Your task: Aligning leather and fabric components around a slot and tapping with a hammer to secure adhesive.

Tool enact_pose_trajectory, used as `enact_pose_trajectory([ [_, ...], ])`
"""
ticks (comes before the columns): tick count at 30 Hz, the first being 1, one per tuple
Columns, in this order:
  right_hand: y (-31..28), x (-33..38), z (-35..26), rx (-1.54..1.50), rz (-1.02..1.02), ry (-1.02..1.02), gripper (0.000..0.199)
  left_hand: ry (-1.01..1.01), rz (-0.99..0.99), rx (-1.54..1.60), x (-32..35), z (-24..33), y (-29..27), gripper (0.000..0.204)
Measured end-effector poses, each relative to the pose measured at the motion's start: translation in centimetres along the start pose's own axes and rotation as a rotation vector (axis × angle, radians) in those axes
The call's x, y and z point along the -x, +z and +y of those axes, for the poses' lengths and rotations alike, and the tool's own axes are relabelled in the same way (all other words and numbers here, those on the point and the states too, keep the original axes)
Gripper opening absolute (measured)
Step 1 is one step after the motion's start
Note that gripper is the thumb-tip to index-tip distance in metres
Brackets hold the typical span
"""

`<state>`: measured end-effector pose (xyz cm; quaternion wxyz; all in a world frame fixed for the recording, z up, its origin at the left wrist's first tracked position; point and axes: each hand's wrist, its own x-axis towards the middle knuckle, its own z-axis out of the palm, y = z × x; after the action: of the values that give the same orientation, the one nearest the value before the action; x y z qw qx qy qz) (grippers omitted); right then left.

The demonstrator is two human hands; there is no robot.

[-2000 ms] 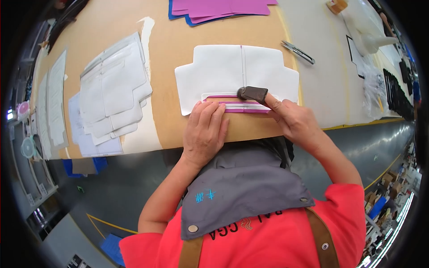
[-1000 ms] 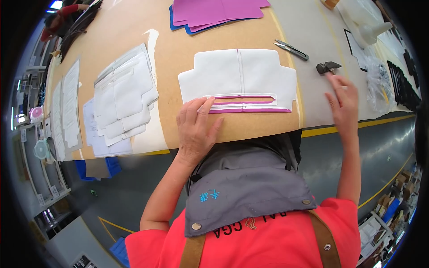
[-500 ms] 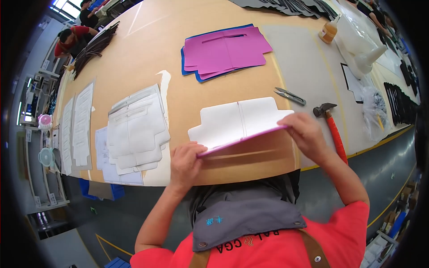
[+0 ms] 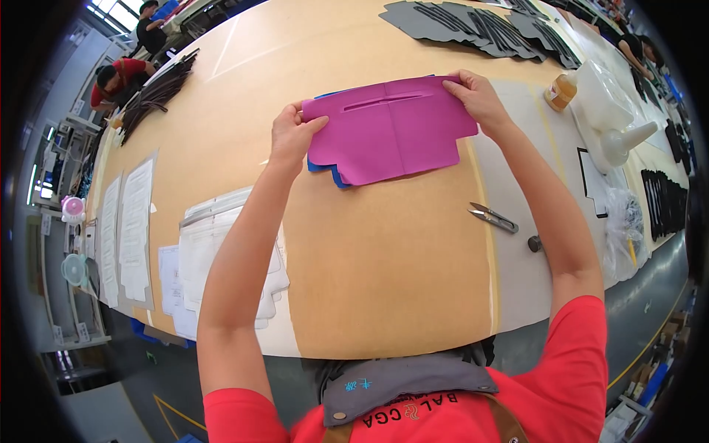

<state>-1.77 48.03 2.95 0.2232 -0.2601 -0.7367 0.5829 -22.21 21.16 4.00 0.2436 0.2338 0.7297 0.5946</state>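
Note:
Both arms reach far over the table, spreading a magenta sheet panel with a narrow slot and notched lower corners. My left hand pinches its upper left corner, thumb on the front. At the upper right corner, my right hand grips the same panel between thumb and fingers. Blue panel edges peek out below and left of it, and the rest of that stack is hidden. Whether the held panel touches the stack I cannot tell.
White cut pieces lie partly under my left forearm. Thread snips rest to the right, near a hammer head beside my right arm. Glue bottles stand farther right. Grey pieces lie at the back, and other people work beyond.
Both hands have carried the panel from the near edge away to the magenta and blue stack. Its white side faced up before; now its magenta side shows.

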Motion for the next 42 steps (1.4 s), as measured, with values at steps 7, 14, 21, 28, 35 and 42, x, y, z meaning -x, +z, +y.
enact_pose_trajectory([
  [7,1.7,-3.4,4.4,0.133,0.096,0.011,0.021,-0.035,0.155,-0.138,-4.6,-4.4,1.1,0.047],
  [14,2.5,-3.3,4.9,0.594,0.338,-0.410,0.021,0.483,0.378,-0.710,-3.9,-4.3,2.8,0.046],
  [21,7.0,-2.2,3.0,0.798,-0.076,-0.448,0.019,0.451,-0.084,-0.861,-3.5,-3.1,7.0,0.043],
  [28,8.0,-3.7,2.8,0.823,-0.174,-0.309,0.017,0.319,-0.121,-0.945,-4.5,-2.7,6.5,0.043],
  [35,9.9,-1.5,0.8,0.547,-0.014,-0.568,0.023,0.812,-0.098,-0.083,7.8,0.7,9.4,0.028],
  [42,26.3,9.7,-4.6,0.190,-0.623,-0.352,0.016,0.739,-0.508,0.400,26.5,3.8,7.8,0.016],
])
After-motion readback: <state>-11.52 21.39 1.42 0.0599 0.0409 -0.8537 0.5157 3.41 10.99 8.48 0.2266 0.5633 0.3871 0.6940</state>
